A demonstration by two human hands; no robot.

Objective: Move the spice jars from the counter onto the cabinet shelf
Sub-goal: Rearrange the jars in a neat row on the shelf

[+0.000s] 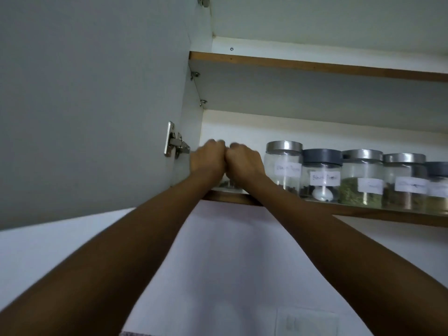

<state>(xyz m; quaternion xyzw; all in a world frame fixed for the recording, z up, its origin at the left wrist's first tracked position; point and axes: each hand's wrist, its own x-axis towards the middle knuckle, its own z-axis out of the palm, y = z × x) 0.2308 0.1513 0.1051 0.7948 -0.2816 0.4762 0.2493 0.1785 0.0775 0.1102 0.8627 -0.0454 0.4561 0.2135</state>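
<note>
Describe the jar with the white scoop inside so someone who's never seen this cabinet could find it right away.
Look at the lower cabinet shelf, where a row of labelled glass jars stands right of the two hands. The jar with the scoop is second from the left in that visible row. Unlike its silver-lidded neighbours, it has a dark grey lid and a white scoop inside.

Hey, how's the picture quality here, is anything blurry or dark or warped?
Head view: dim, flat light; both hands, left and right, are motion-blurred; jar labels too soft to read reliably; wide-angle bends the shelf edge; a jar's base barely shows behind the hands.
</note>
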